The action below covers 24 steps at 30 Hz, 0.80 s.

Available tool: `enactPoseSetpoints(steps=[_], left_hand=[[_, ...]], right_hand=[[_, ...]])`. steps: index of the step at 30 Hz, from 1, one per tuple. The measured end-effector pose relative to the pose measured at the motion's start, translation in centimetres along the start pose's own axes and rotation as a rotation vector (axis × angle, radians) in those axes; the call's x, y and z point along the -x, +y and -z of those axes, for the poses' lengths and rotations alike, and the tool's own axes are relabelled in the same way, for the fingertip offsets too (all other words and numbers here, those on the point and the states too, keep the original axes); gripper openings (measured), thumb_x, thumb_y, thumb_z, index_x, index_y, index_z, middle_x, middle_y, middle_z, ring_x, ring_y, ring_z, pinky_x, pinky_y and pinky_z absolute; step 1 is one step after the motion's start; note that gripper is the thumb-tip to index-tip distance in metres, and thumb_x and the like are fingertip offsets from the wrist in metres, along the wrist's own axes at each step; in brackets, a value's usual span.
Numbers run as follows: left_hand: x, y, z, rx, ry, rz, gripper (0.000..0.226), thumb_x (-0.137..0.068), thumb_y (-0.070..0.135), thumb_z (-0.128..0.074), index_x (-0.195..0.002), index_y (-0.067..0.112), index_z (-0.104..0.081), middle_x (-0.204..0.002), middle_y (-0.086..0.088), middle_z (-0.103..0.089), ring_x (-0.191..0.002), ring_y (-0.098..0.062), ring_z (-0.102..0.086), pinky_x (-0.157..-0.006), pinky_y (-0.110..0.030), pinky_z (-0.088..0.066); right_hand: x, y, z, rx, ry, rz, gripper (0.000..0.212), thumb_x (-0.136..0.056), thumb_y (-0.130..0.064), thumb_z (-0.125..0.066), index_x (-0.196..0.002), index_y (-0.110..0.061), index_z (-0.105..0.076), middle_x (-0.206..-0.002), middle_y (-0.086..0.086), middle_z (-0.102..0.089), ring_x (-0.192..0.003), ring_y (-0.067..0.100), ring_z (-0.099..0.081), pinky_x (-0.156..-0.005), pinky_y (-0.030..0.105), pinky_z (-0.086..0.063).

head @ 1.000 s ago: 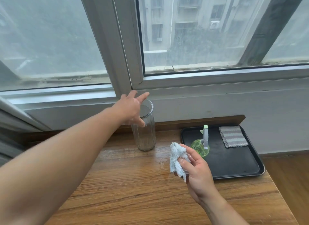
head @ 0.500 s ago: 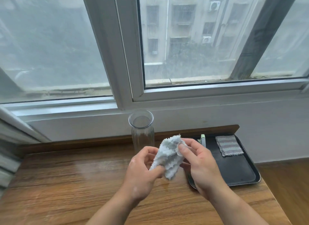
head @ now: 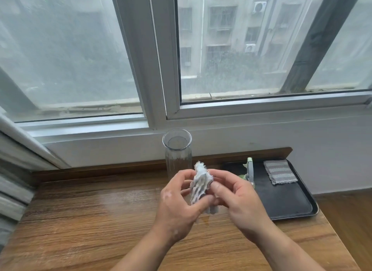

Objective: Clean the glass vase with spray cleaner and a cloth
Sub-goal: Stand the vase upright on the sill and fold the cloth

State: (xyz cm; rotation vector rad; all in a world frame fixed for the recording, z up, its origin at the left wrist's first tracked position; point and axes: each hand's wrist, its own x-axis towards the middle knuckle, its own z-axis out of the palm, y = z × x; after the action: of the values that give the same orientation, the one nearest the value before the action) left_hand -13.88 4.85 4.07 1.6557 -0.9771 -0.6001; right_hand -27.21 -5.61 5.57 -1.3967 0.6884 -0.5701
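While both my left hand (head: 177, 206) and right hand (head: 239, 204) pinch the bunched cloth (head: 200, 185), the clear ribbed vase (head: 177, 151) stands empty just behind.

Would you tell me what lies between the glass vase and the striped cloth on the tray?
In the head view, the green spray bottle, standing on the tray's left end.

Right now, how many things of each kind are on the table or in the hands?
Cloths: 2, one in both hands, one striped on the tray
Vase: 1
Spray bottle: 1
Tray: 1
Total: 5
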Motion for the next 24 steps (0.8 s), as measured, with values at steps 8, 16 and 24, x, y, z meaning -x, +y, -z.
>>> enactPoseSetpoints(steps=[8,16,24], left_hand=[[-0.2,-0.8,0.4,0.681,-0.106,0.5,0.023,-0.092,0.012,-0.067,-0.114,0.008,-0.071,-0.112,-0.02,-0.075,-0.098,-0.037,-0.073,-0.081,-0.049,-0.058],[-0.1,-3.6,-1.2,0.781,-0.269,0.656,0.035,-0.091,0.014,-0.067,-0.125,0.006,-0.064,-0.124,-0.028,-0.069,-0.105,-0.043,-0.069,-0.093,-0.059,-0.052],[2.3,-6.9,-8.2,0.621,-0.483,0.658,0.049,-0.084,-0.003,-0.076,-0.129,0.002,-0.057,-0.116,-0.026,-0.073,-0.108,-0.046,-0.071,-0.094,-0.062,-0.056]], right_hand=[[0.4,0.9,2.1,0.106,0.131,-0.078,0.01,-0.096,-0.016,-0.067,-0.097,-0.016,-0.077,-0.092,0.004,-0.078,-0.09,0.023,-0.074,-0.083,0.042,-0.059],[2.4,3.3,2.5,-0.103,0.09,-0.304,0.026,-0.095,-0.021,-0.07,-0.118,-0.015,-0.06,-0.11,0.01,-0.075,-0.102,0.029,-0.074,-0.088,0.05,-0.059],[6.6,8.4,7.0,-0.104,0.367,-0.434,0.02,-0.098,0.001,-0.059,-0.116,-0.007,-0.063,-0.106,0.021,-0.075,-0.098,0.042,-0.073,-0.086,0.066,-0.055]])
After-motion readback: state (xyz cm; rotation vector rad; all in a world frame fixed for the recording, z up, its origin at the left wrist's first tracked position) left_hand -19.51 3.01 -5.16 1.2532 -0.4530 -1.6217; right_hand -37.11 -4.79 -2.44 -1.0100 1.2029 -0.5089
